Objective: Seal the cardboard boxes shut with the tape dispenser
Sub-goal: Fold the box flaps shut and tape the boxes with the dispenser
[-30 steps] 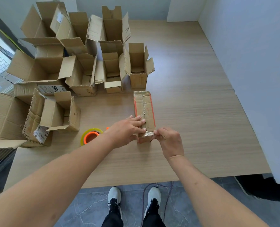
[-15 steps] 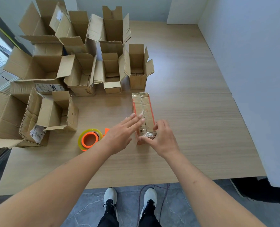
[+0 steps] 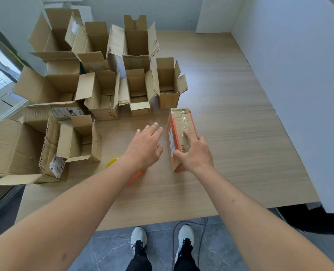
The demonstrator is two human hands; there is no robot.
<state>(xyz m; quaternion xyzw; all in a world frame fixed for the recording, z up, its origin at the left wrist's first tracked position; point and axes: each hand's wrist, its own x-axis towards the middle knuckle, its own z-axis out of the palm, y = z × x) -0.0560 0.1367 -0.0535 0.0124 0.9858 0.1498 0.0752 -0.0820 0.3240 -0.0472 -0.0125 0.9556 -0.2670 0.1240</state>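
Observation:
A small taped cardboard box (image 3: 179,124) with orange edges is tilted up on the wooden table (image 3: 230,133), its near end raised. My right hand (image 3: 194,153) grips its near end, thumb on the left face and fingers over the top. My left hand (image 3: 145,145) hovers just left of the box with straight fingers, holding nothing. The yellow and orange tape dispenser (image 3: 112,162) lies on the table under my left forearm, mostly hidden by it.
Several open cardboard boxes (image 3: 136,90) crowd the table's far left and left side, flaps up. A white wall (image 3: 299,75) runs along the right. The table's front edge is near my feet (image 3: 138,239), and a cable lies on the floor.
My left hand came off the box and moved left. My right hand took hold of the box's near end and tipped the box up from lying flat.

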